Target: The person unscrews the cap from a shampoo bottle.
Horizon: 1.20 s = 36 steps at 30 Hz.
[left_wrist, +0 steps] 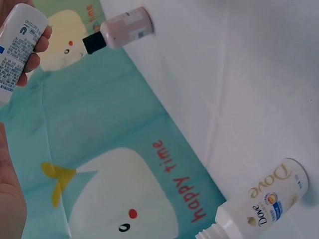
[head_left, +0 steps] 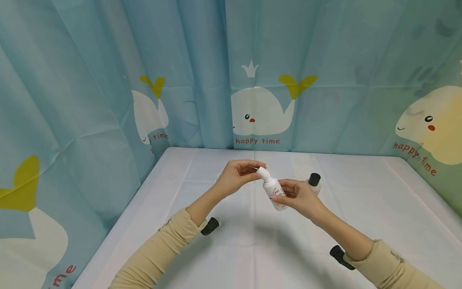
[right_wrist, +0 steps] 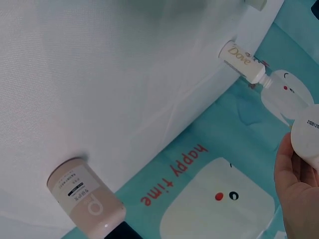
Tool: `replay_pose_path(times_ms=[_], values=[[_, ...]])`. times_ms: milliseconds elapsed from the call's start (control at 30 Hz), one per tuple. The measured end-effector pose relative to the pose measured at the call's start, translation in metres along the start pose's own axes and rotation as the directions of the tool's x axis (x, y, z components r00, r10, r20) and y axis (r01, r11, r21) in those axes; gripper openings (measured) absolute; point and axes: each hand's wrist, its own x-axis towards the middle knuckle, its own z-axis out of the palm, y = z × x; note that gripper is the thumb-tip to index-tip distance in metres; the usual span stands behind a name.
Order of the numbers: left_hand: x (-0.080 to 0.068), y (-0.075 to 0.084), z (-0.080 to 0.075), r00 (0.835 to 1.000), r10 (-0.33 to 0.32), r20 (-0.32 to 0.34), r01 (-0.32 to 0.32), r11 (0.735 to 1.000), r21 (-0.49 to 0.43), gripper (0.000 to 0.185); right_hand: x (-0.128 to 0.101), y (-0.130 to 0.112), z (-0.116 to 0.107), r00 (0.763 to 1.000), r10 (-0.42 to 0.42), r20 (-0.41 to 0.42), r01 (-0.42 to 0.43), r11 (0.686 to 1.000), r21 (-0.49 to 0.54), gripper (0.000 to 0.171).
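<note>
My right hand (head_left: 297, 196) grips a small white Dove bottle (head_left: 276, 193) by its body, thumb across the front label. The bottle is held above the table, tilted with its top toward the left. At that top, my left hand (head_left: 236, 176) pinches the white cap (head_left: 264, 173) between thumb and fingers. In the left wrist view the bottle's printed back (left_wrist: 20, 50) shows at the upper left, while its round base (right_wrist: 306, 134) faces the right wrist view.
Another white Dove bottle (left_wrist: 271, 201) stands uncapped, its threaded neck bare, mostly behind my left hand in the head view. A pinkish bottle (right_wrist: 87, 196) with a black cap stands beyond my right hand. Black-capped bottles sit by the left sleeve (head_left: 210, 226) and right sleeve (head_left: 375, 261).
</note>
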Motion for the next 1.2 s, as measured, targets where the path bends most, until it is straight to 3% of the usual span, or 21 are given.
replay_pose_path(times_ms=[300,600,833,1200], values=[[-0.002,0.000,0.003,0.996,-0.075,-0.049,0.070,0.994,-0.082,0.027,0.000,0.000,0.000,1.000,0.005,-0.008,-0.005,1.000,0.006,0.048],[-0.007,0.005,0.006,0.990,-0.137,-0.027,0.129,0.972,-0.199,0.028,0.001,-0.001,0.001,1.000,0.007,-0.017,-0.007,1.000,-0.005,0.047],[-0.009,0.003,0.007,0.990,-0.142,-0.004,0.139,0.980,-0.145,0.039,0.002,-0.001,0.001,1.000,0.019,-0.020,-0.019,1.000,-0.012,0.045],[-0.015,-0.001,0.013,0.986,-0.160,-0.039,0.156,0.983,-0.094,0.033,0.004,0.006,0.001,0.999,0.025,-0.032,-0.026,0.999,-0.041,0.051]])
